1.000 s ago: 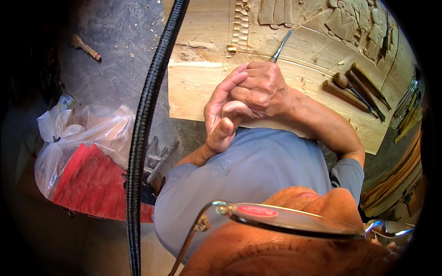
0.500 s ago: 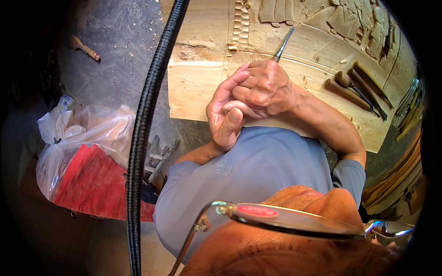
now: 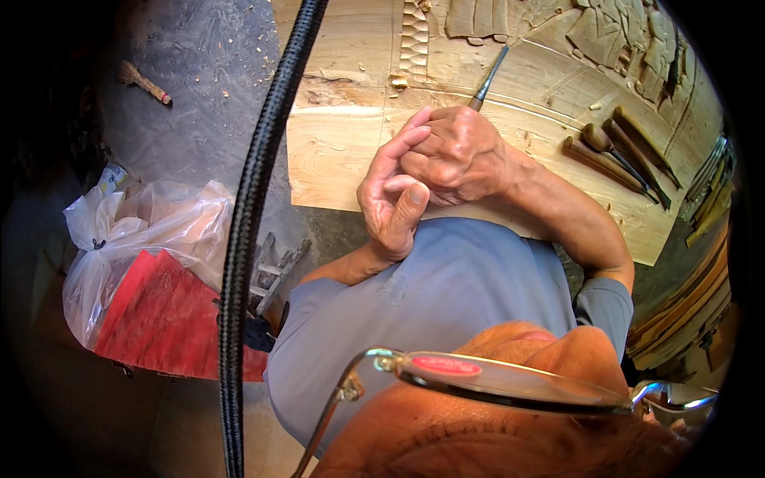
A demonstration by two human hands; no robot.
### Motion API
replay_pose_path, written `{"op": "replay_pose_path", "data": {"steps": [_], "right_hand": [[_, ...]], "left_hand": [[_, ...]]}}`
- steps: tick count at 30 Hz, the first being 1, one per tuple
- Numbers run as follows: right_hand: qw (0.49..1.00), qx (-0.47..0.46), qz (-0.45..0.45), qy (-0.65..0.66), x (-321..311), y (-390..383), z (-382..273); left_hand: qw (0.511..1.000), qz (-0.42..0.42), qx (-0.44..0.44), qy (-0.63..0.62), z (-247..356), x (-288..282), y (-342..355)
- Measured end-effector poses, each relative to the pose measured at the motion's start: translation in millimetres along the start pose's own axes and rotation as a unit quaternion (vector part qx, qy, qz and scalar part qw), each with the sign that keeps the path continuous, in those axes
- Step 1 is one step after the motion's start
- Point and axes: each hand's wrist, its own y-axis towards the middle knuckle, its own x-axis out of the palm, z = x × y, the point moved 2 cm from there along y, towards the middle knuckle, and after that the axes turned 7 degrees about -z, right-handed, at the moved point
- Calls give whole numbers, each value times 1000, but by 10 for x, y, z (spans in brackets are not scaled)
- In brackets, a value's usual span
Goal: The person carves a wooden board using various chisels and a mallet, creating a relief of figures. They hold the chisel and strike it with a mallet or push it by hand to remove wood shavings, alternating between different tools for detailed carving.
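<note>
A pale wooden board (image 3: 335, 139), partly carved in relief along its far side, lies in front of me. My right hand (image 3: 453, 155) is closed round the handle of a metal chisel (image 3: 492, 72), whose blade points away over the board; most of the handle is hidden. Cupped against it from the left, my left hand (image 3: 390, 203) has its fingers curled over the right hand's fingers, thumb raised. Both hands are near the board's front edge. Right of them, several wooden-handled carving tools (image 3: 606, 159) lie on the board.
At left are a grey floor (image 3: 191, 103) with a short wooden stick (image 3: 146, 82), a clear plastic bag (image 3: 151, 223) and a red panel (image 3: 159, 319). A black braided hose (image 3: 251, 199) crosses the left of the view. Stacked boards (image 3: 677, 295) stand at right.
Over the last second both hands and the chisel have shifted slightly right and away from me. My left thumb has moved up and right. The grips look the same.
</note>
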Motion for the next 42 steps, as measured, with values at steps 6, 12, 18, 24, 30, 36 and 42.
{"op": "replay_pose_path", "data": {"steps": [6,12,18,24,30,36,42], "right_hand": [[1000,-5,-6,15,15,2,16],[1000,14,-21,9,22,-23,55],[1000,7,9,5,-41,-13,92],[1000,9,-10,15,4,15,-22],[999,15,1,34,6,21,-44],[1000,15,1,22,-28,40,-47],[1000,18,-2,25,-21,32,-36]], "left_hand": [[1000,19,1,11,15,37,10],[1000,26,-3,17,-18,37,37],[999,20,8,29,-6,95,100],[999,26,-24,-11,79,48,-35],[999,13,-44,-5,156,17,-84],[999,31,-38,-21,175,76,-36],[999,24,-23,-24,112,41,-40]]}}
